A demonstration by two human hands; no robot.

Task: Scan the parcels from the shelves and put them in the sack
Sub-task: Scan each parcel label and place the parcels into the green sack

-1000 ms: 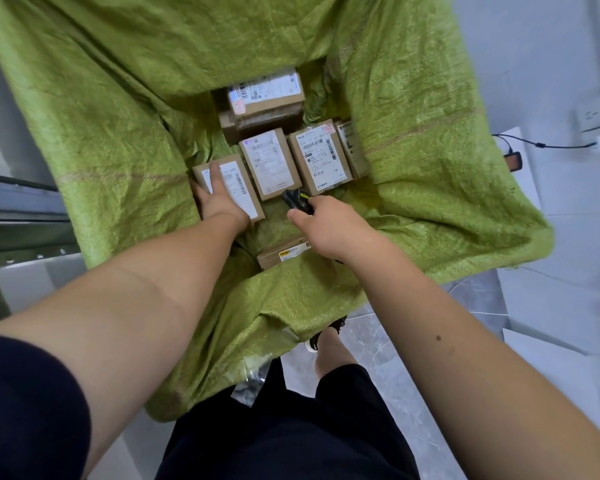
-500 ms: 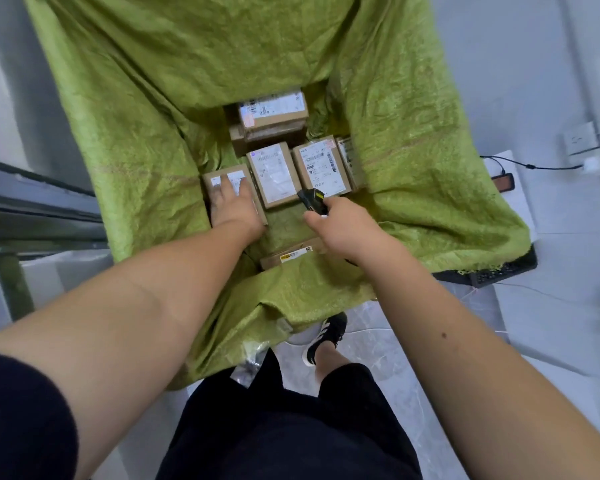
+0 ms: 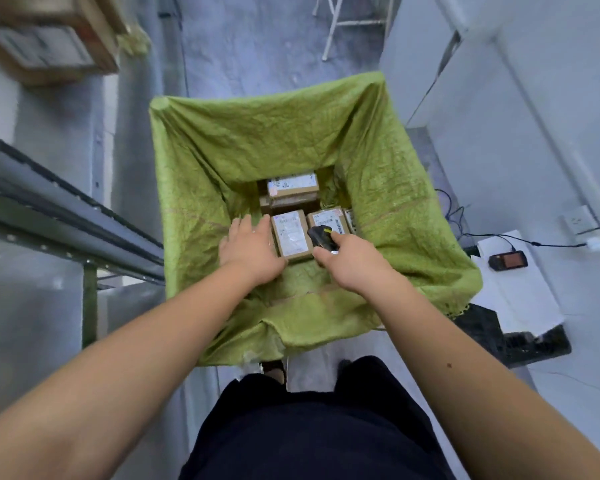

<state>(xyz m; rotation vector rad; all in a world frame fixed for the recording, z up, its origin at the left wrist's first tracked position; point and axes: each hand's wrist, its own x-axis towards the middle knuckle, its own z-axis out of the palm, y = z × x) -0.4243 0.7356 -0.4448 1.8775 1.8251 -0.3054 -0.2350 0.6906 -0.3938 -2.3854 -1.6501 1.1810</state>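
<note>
Parcels in green sack — left hand spread flat beside them, right hand gripping scanner

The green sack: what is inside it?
Labelled cardboard parcels lie at the bottom of the green sack. The left hand and the scanner-holding right hand cover others.

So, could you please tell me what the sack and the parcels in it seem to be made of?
Sack: probably woven plastic, matte green; it shows a fine weave and stiff crinkles. Parcels: brown cardboard boxes with white, seemingly paper, printed labels.
</note>
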